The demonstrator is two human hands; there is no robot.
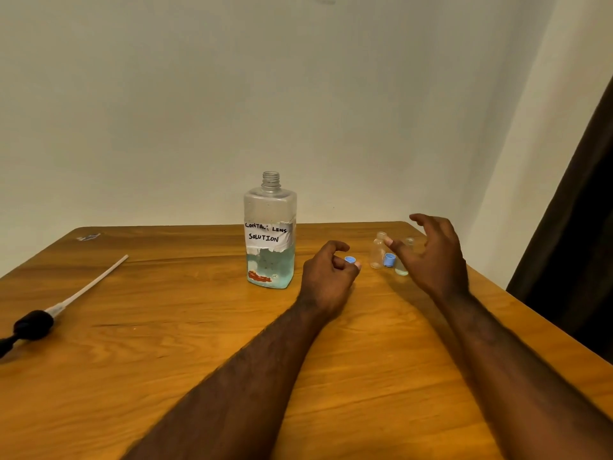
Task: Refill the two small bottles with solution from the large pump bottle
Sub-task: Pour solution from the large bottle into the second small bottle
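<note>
The large clear bottle [270, 234] labelled "Contact Lens Solution" stands uncapped at the table's middle back, with pale blue liquid in its lower part. Its black pump head with a long white tube [63, 303] lies at the left. Two small clear bottles stand open at the right: one [378, 250] looks empty, the other [403, 260] holds a little liquid and is partly hidden by my right hand [434, 257]. A blue cap [389, 260] lies between them. My right hand hovers beside them with fingers spread. My left hand [328, 277] pinches a second blue cap [350, 259].
The wooden table [232, 343] runs to a plain wall at the back. A small scrap of wrapper [88, 237] lies at the far left corner. A dark curtain [577, 244] hangs past the table's right edge.
</note>
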